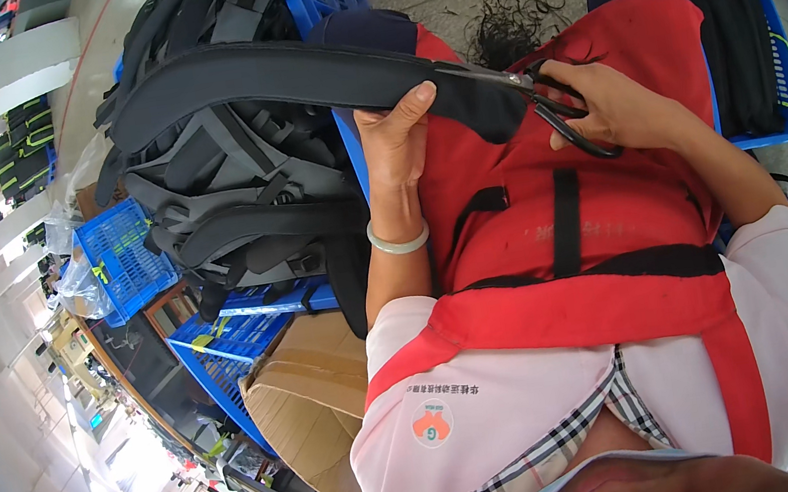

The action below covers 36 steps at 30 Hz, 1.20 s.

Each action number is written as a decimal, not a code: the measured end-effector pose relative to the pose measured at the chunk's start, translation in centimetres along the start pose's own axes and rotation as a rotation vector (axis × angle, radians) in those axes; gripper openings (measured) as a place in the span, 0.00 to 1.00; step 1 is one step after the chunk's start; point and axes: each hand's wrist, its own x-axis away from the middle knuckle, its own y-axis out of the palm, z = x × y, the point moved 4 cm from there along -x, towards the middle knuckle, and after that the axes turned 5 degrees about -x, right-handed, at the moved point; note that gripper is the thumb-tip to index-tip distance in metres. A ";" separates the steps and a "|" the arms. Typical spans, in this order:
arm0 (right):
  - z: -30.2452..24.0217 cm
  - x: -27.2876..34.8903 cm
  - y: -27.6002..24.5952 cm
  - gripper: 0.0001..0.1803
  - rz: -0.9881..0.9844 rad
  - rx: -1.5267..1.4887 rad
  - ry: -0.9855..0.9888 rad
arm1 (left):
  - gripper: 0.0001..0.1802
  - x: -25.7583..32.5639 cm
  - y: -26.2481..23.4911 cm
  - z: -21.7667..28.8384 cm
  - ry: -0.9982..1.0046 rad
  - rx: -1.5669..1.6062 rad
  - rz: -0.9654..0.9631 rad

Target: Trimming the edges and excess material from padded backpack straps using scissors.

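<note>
A long, curved, dark padded strap stretches across in front of me and over my lap. My left hand is closed on its lower edge, thumb lying along the near face. Toward the right, the strap's rounded end hangs over my red apron. My right hand grips a pair of scissors with black handles, fingers through the loops. Their blades point left and lie against the strap's upper edge. Whether the blades have anything between them I cannot make out.
Dark and grey padded straps are piled at my left. Blue crates stand by the pile, with an open cardboard box nearer me. A blue crate of black pieces sits at the right. Black thread scraps litter the floor.
</note>
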 end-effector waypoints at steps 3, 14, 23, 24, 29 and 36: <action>-0.8 0.1 0.1 0.40 0.000 0.009 -0.020 | 0.12 0.1 -0.1 0.0 -0.003 0.018 -0.008; -0.3 -0.1 1.2 0.31 0.112 -0.043 -0.105 | 0.11 0.5 -0.3 -1.3 -0.043 0.038 -0.041; -0.7 -0.7 1.4 0.42 0.029 0.025 0.035 | 0.12 0.8 0.2 -1.4 -0.063 0.004 -0.071; -1.0 -0.8 1.3 0.43 0.014 0.024 0.034 | 0.12 0.9 0.3 -1.5 -0.075 -0.005 -0.067; -1.1 -0.5 1.2 0.46 0.079 0.144 -0.143 | 0.12 1.1 0.4 -1.3 -0.063 -0.019 -0.090; -1.0 -0.9 1.4 0.42 -0.007 0.116 -0.049 | 0.12 1.2 0.1 -1.6 -0.073 -0.006 -0.057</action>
